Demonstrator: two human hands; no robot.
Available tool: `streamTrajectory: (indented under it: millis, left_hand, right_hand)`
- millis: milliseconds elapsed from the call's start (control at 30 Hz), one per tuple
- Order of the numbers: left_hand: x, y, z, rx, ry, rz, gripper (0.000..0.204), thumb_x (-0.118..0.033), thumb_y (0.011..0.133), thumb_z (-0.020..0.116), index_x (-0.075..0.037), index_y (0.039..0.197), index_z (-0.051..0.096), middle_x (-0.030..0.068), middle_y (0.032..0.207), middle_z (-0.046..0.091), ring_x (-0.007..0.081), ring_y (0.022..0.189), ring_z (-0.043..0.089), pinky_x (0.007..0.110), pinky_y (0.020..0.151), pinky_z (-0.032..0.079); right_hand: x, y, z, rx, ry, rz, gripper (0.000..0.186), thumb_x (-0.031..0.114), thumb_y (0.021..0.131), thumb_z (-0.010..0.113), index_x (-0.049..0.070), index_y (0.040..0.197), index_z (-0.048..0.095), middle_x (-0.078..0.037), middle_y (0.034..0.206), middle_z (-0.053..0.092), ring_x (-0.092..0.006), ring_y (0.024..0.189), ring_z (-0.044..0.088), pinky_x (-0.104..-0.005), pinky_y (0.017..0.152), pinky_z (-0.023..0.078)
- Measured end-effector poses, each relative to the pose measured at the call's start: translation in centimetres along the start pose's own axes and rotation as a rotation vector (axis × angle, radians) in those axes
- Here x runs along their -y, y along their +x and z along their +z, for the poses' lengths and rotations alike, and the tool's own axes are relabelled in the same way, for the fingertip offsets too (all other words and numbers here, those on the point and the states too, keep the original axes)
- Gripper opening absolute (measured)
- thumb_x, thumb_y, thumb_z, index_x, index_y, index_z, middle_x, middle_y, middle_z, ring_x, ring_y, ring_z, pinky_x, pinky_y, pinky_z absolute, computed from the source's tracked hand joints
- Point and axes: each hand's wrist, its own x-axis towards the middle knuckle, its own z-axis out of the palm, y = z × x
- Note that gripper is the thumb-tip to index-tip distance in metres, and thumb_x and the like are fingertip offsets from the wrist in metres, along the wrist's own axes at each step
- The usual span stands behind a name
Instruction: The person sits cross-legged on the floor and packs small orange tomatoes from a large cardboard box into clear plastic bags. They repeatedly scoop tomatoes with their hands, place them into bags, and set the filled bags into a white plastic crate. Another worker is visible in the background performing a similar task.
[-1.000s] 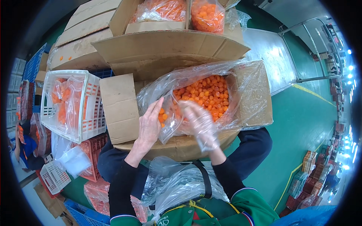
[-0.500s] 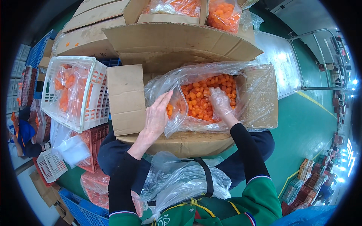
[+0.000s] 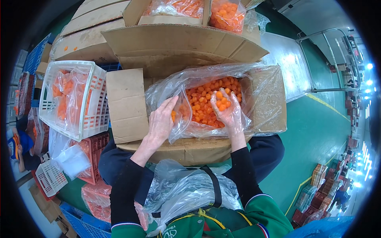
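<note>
An open cardboard box (image 3: 269, 105) lined with a clear plastic liner (image 3: 198, 68) holds a mass of small round orange pieces (image 3: 202, 109). My bare left hand (image 3: 160, 121) grips a small clear plastic bag (image 3: 179, 123) with orange pieces inside, at the liner's left part. My right hand (image 3: 226, 111), in a clear plastic glove, is palm up and cupped just over the loose pieces, holding several of them in curled fingers.
Left, a white crate (image 3: 87, 111) holds bagged orange pieces, beside red crates (image 3: 95, 162). Behind are cartons (image 3: 91, 16) and open boxes with bags (image 3: 224, 18). A metal platform trolley (image 3: 289, 63) stands back right; crates (image 3: 317, 178) line the floor's right. A co-worker (image 3: 22, 146) is far left.
My right hand has moved up and right into the pieces, then turned palm up with several of them in it. My left hand has risen slightly, still on the small bag.
</note>
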Motion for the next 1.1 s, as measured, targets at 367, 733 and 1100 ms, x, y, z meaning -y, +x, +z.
streamTrajectory:
  millis: [367, 733, 1100]
  left_hand:
    - [-0.2, -0.1, 0.3, -0.001, -0.001, 0.004, 0.055, 0.001, 0.080, 0.066, -0.006, 0.134, 0.058, 0.0167, 0.130, 0.062, 0.0369, 0.106, 0.066, 0.043, 0.089, 0.056]
    - [0.5, -0.6, -0.1, -0.048, -0.017, -0.030, 0.053, 0.008, 0.079, 0.062, -0.005, 0.131, 0.061, 0.0173, 0.128, 0.063, 0.0376, 0.108, 0.065, 0.043, 0.090, 0.056]
    - [-0.6, -0.4, -0.6, 0.011, -0.045, -0.076, 0.055, 0.014, 0.078, 0.052, -0.004, 0.129, 0.062, 0.0185, 0.127, 0.063, 0.0368, 0.113, 0.063, 0.041, 0.096, 0.053]
  right_hand:
    - [-8.6, -4.1, 6.4, 0.083, -0.187, -0.039, 0.048, 0.041, 0.101, 0.054, 0.001, 0.128, 0.058, -0.019, 0.129, 0.059, -0.0325, 0.123, 0.057, -0.0506, 0.108, 0.046]
    - [-4.7, 0.9, 4.3, -0.309, -2.191, -0.658, 0.055, 0.042, 0.093, 0.066, 0.003, 0.131, 0.059, -0.019, 0.121, 0.063, -0.0296, 0.115, 0.060, -0.0421, 0.098, 0.047]
    - [1.1, 3.5, -0.9, -0.174, -2.824, -0.462, 0.036, 0.028, 0.094, 0.064, 0.005, 0.121, 0.057, -0.024, 0.112, 0.063, -0.0414, 0.098, 0.065, -0.0496, 0.077, 0.054]
